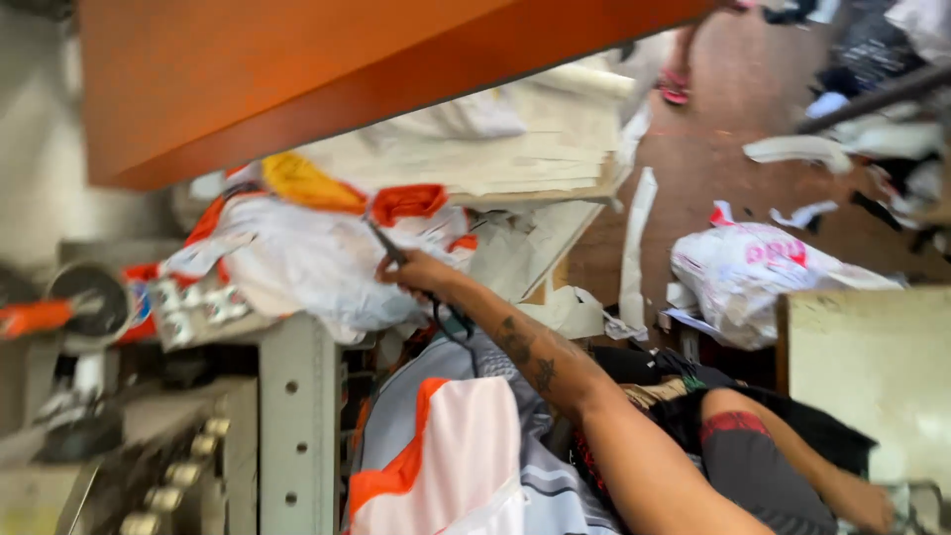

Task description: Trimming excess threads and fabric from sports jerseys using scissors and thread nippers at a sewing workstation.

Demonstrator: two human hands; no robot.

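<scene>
A person's left hand [414,269] reaches into the centre of the frame, its fingers closed around a dark pair of scissors [388,244] whose slim end points up and left against a heap of white plastic bags [297,263] with orange and yellow patches. The bags lie on a grey metal shelf post [297,426] at lower left, under a broad orange board [297,79] that fills the upper left of the frame. The forearm, marked with dark tattoos, runs down to the lower right, crossing a grey, white and orange garment [446,456] at bottom centre. The right hand [872,505] sits at the far lower right corner (it is partly cut off and blurred, so whether it is clenched or loose cannot be told), beside a pale board [872,357]. A stack of cream paper sheets [515,149] rests in the upper middle, just right of the bags. On the brown floor [713,149] at right lies a white sack with pink print [753,277], with paper scraps scattered near it. A round grey tool with an orange handle [69,307] shows at the left edge.
</scene>
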